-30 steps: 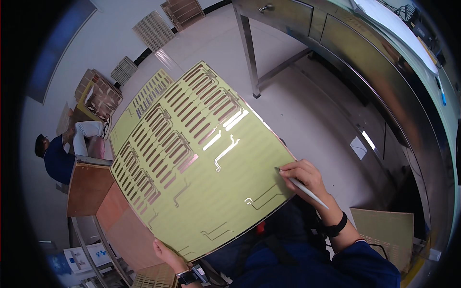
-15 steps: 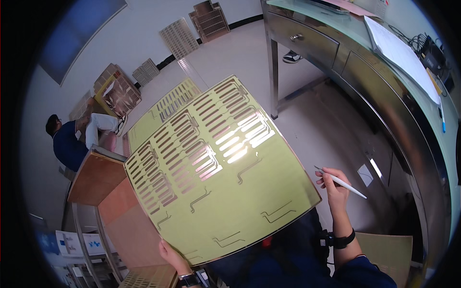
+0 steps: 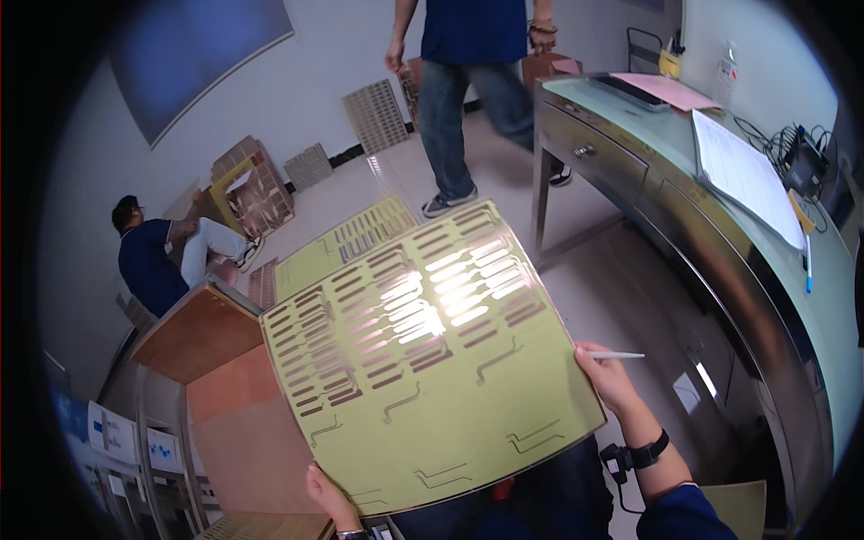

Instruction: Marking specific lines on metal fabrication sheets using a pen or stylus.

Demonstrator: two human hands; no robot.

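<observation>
A large yellow-green circuit panel [image 3: 432, 396] with shiny copper tracks lies tilted before me. My left hand [image 3: 328, 495] is closed on its lower left edge, the fingers partly hidden beneath. On the right edge my right hand [image 3: 612, 382] grips the panel, thumb near the rim. A slim white pen-shaped tool [image 3: 619, 355] is also in that hand and sticks out to the right; its tip is hidden. Just beyond the held panel, a second yellow-green panel [image 3: 306, 261] shows, partly covered by it.
A metal desk [image 3: 621, 166] with papers [image 3: 742, 175] and cables runs along my right. On my left is a wooden board structure [image 3: 202, 333]. One person [image 3: 472, 81] walks beyond the panels; another person [image 3: 153, 261] sits far left. Panels [image 3: 376, 117] lean on the wall.
My right hand has moved from beside the panel onto its right edge, with the white tool still held. A walking person has come into view, and the view has shifted upward.
</observation>
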